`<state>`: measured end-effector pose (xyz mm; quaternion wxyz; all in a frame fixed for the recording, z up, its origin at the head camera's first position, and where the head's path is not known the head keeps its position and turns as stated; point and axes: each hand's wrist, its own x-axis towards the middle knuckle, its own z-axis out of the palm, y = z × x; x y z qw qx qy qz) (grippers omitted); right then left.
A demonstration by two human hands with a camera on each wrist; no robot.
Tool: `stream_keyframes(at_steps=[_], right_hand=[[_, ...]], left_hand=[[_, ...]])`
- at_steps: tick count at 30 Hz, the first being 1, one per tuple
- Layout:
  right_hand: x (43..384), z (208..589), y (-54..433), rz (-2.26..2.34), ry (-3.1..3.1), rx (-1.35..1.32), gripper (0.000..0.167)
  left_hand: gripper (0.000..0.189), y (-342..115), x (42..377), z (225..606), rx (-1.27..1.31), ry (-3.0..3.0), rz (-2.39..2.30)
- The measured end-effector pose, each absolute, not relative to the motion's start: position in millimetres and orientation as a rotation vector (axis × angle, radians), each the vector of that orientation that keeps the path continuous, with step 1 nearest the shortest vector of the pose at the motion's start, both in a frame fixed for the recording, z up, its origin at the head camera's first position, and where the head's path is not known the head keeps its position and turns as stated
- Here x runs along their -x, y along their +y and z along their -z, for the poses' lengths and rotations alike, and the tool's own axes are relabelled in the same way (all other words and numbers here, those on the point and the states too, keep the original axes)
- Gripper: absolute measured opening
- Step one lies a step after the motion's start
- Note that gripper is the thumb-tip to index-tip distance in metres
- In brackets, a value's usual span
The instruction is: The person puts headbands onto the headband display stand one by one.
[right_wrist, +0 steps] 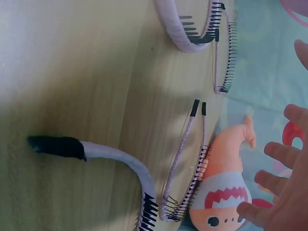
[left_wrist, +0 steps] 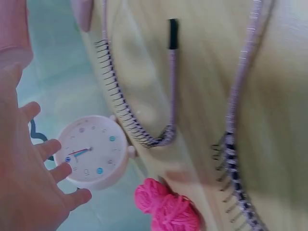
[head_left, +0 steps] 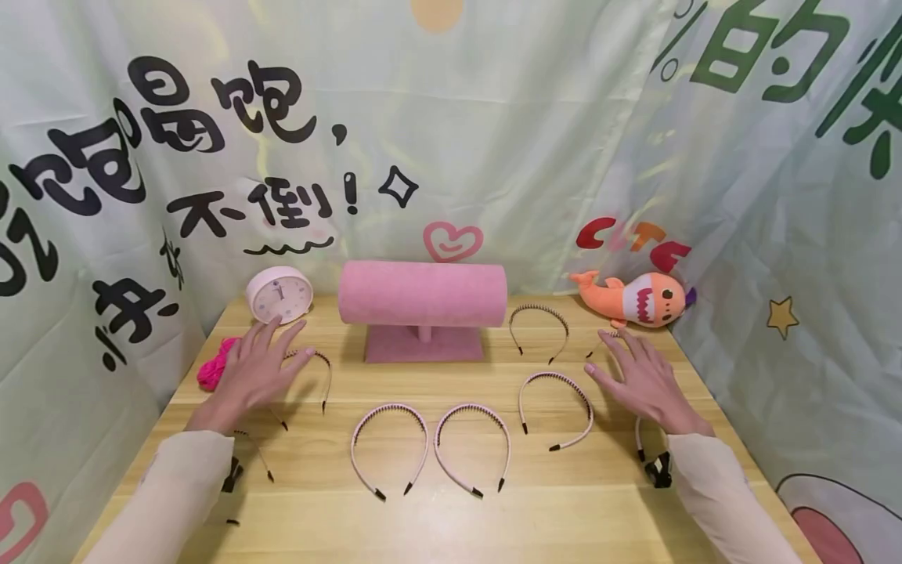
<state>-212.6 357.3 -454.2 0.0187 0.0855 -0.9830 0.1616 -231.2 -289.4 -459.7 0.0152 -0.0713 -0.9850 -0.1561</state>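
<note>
My left hand (head_left: 255, 370) is spread above the left side of the table, palm down, holding nothing. Partly hidden beneath it is a toothed headband (head_left: 328, 376); another lies nearer that sleeve. My right hand (head_left: 643, 381) hovers likewise over the right side, fingers apart, with headbands partly covered below it and its wrist. Two pink headbands, a left one (head_left: 390, 406) and a right one (head_left: 472, 406), lie side by side at the middle. Further right lie a headband (head_left: 589, 407) and, behind it, a thinner one (head_left: 539, 307).
At the back stands a pink padded roll stand (head_left: 423, 294). A round clock (head_left: 282, 294) and bright pink yarn (head_left: 211, 374) sit at the left. An orange-and-white plush toy (head_left: 637, 300) lies back right. Printed cloth (head_left: 493, 157) hangs around the wooden table (head_left: 317, 517).
</note>
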Motion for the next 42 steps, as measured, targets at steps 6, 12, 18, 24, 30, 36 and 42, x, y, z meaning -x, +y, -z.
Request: stream_keyframes(at_steps=[6, 12, 18, 24, 30, 36, 42], right_hand=[[210.4, 452.4, 354.0, -0.547, -2.989, -0.351, 0.084], [207.6, 454.5, 347.9, -0.646, -2.961, -0.396, 0.082], [206.9, 459.2, 344.2, -0.725, -2.975, -0.465, 0.079], [206.3, 467.2, 341.8, -0.774, -2.964, -0.529, 0.072], [202.1, 480.6, 340.2, -0.814, -2.950, -0.614, 0.054], [198.9, 491.5, 339.1, -0.825, -2.930, -0.709, 0.041], [200.3, 493.5, 339.0, -0.780, -2.926, -0.768, 0.031]], left_hand=[[0.074, -283.7, 242.9, 446.0, 0.266, -3.009, 0.554], [0.074, -277.2, 252.9, 429.4, 0.264, -2.971, 0.626], [0.070, -269.2, 267.6, 418.0, 0.369, -2.880, 0.702], [0.073, -255.6, 278.2, 404.3, 0.339, -2.897, 0.819], [0.075, -242.9, 286.6, 397.6, 0.366, -2.912, 0.973], [0.071, -233.7, 294.0, 393.3, 0.388, -2.883, 1.118], [0.069, -227.4, 304.0, 394.5, 0.479, -2.823, 1.316]])
